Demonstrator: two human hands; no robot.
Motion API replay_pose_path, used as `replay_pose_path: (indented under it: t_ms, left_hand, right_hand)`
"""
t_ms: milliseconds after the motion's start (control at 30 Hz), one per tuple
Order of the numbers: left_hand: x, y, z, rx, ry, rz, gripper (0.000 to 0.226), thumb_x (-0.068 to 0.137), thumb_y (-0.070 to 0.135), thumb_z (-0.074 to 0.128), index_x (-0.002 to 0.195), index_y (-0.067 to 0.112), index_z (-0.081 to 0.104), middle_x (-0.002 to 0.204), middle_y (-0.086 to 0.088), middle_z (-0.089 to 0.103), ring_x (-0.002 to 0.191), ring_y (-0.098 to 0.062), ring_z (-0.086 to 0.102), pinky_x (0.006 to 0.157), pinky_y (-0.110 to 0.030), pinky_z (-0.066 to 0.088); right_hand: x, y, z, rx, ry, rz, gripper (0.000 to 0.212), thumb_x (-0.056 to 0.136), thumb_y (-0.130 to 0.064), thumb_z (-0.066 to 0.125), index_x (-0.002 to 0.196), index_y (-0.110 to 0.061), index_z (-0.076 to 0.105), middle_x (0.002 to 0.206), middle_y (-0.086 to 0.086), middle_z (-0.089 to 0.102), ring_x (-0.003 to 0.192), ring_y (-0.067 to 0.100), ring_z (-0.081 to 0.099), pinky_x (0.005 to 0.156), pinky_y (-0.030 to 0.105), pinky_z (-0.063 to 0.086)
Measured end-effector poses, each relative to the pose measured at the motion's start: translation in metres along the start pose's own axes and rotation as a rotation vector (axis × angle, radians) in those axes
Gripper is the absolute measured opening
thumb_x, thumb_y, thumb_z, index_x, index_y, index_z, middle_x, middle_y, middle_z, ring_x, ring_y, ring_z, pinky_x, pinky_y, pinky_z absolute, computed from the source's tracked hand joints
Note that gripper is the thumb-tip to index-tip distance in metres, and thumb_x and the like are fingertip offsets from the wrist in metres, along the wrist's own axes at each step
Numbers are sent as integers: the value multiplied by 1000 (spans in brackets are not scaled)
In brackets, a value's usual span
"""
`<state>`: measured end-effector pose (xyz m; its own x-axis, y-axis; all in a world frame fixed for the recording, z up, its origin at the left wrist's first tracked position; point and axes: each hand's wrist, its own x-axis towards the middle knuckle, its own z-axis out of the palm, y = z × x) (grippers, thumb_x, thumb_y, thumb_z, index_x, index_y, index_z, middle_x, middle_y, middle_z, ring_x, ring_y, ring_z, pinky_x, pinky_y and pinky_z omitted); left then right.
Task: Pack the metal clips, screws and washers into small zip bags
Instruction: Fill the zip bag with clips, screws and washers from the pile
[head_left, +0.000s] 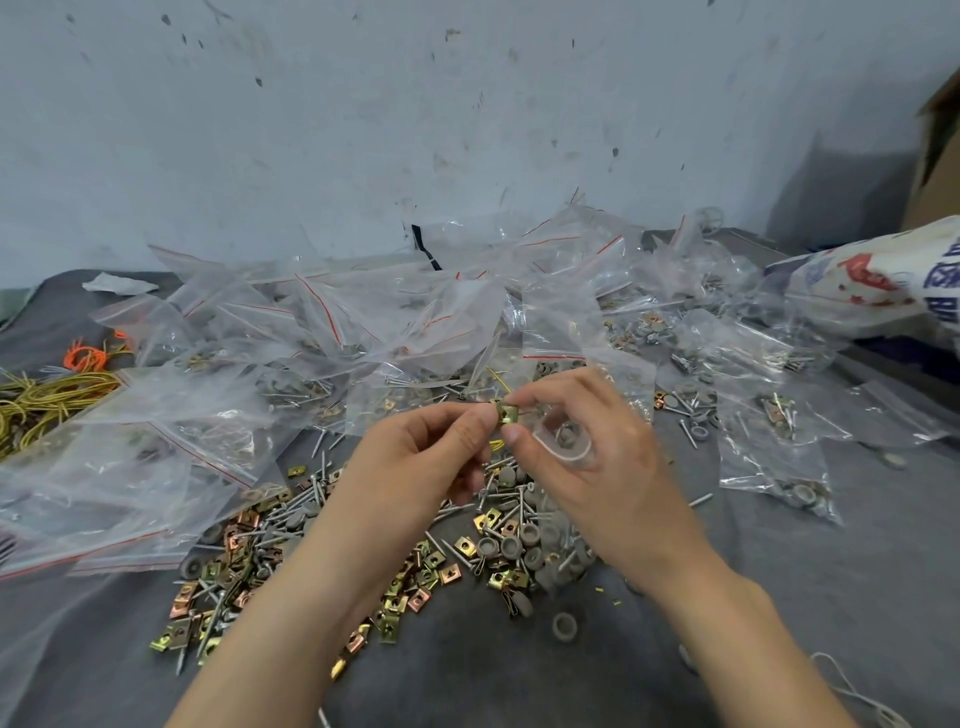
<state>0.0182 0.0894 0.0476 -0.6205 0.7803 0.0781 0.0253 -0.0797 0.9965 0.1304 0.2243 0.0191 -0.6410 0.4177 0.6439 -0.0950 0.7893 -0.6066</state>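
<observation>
Clip (506, 414) of yellowish metal is held above the table, pinched between both hands. On its left edge the left hand (415, 457) grips with thumb and forefinger. On its right edge the right hand (597, 467) pinches it, with a small clear bag (569, 446) holding grey washers tucked against the palm. Beneath lie loose clips (395, 603), screws (319, 488) and washers (530, 532) on grey cloth (779, 597). Filled zip bags (311, 332) are heaped behind, near the wall (363, 130).
</observation>
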Motion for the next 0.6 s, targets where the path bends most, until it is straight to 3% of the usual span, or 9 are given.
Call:
replay_pose_path:
  t_ms: [100,200,267,367,467,600]
  left_hand:
    - [2,8,-1,99,87,69,21,90,29,64,79,13,73,64,1,60,55,-8,52,52,-16,44]
    - [3,21,1,288,129,214,21,94,28,62,77,22,71,54,9,57,49,-3,48,49,-13,39]
    - [3,28,7,418,94,299,14,94,30,62,84,27,72,55,12,58,48,2,48,48,-9,37]
    - [5,34,18,586,41,362,10,93,33,63,90,34,73,67,19,65,59,3,58,54,-11,43]
    - [8,37,22,631,29,388,11,93,33,62,93,40,71,67,31,63,65,8,58,57,-9,42]
    - [11,40,16,554,114,423,16,97,30,57,104,32,71,60,27,59,56,6,54,52,-7,37]
  right_hand:
    - [-2,2,3,50,-13,67,53,86,-59,66,134,-52,46,119,-25,56,103,5,62,87,20,50]
    - [-4,4,5,97,-16,97,78,80,-63,71,146,-60,29,124,-26,54,110,5,61,89,32,54]
    - [-4,5,5,108,-10,104,87,76,-65,72,148,-61,23,125,-27,53,111,4,62,89,27,52]
    - [-5,6,5,134,-16,115,94,72,-64,74,149,-61,20,128,-28,52,112,2,62,89,20,49]
    - [-7,7,3,139,-2,119,93,73,-59,73,149,-62,19,126,-32,53,114,-5,59,87,6,43]
    - [-8,7,2,141,-5,101,90,78,-55,72,151,-56,19,124,-24,54,106,9,64,87,24,52]
